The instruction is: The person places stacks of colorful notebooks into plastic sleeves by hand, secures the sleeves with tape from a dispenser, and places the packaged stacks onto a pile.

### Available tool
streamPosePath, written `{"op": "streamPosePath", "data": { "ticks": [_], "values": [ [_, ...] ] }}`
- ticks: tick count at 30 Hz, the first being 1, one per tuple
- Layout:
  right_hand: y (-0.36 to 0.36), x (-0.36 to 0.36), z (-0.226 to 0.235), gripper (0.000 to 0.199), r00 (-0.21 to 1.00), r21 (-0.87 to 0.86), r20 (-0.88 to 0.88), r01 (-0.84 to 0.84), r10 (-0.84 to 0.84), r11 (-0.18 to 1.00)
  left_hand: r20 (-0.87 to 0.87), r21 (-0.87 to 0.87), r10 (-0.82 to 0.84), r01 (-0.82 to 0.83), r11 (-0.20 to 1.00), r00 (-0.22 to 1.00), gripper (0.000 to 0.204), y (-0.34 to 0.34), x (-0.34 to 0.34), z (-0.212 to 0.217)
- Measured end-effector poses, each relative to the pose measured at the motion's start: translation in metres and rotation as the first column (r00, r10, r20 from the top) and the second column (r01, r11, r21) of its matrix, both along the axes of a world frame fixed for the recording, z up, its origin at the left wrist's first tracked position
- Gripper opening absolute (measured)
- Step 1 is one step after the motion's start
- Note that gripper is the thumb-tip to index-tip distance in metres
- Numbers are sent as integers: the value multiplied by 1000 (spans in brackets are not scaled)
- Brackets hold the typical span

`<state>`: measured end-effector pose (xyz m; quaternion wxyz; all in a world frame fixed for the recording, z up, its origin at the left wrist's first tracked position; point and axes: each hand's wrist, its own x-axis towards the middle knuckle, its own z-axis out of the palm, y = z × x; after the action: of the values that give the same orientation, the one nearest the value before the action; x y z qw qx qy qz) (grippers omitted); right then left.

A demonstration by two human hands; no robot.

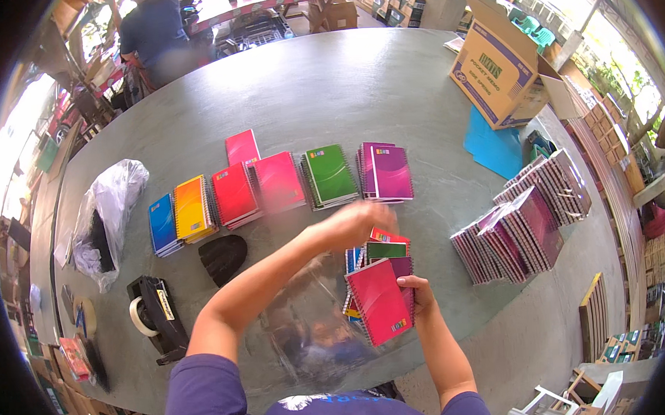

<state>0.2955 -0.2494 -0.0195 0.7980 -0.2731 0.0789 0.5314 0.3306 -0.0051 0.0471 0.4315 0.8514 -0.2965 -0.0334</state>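
My right hand (421, 295) grips a pink spiral notebook (381, 300) at its edge, thumb on the cover. Beneath and beyond it lies a fanned bunch of notebooks showing purple, blue, yellow, a green notebook (387, 250) and a red one. Blurred by motion, my left hand (366, 222) hovers over the far end of this bunch; its fingers are smeared. Farther off stands a row of notebook stacks: blue (163, 224), yellow (192, 208), red (235, 193), pink (279, 181), green (331, 176) and purple (390, 173). Another pink notebook (241, 147) lies behind the row.
Clear plastic (301, 331) lies before me. Left are a tape dispenser (159, 319), a dark rounded object (224, 259) and a plastic bag (117, 209). Right are wrapped notebook bundles (512, 237), blue sheets (491, 145) and an open carton (501, 74). A person (154, 41) sits beyond the table.
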Motion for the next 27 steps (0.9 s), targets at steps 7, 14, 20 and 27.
{"op": "streamPosePath", "data": {
  "ticks": [7,14,20,27],
  "values": [
    [-28,-28,-6,48,979,114,-61,202,-196,973,620,316,250,-529,787,743,31,-21,55,-38],
    [-22,-46,26,60,970,73,96,217,-224,973,303,528,-160,-26,849,939,35,-84,-143,42],
    [6,-81,65,65,957,13,-86,-276,276,961,540,506,-43,-283,814,840,59,-59,-236,23],
    [67,-100,61,102,679,-96,602,-461,421,882,-70,-482,668,-612,627,741,74,-38,-324,-17]
  ]
}}
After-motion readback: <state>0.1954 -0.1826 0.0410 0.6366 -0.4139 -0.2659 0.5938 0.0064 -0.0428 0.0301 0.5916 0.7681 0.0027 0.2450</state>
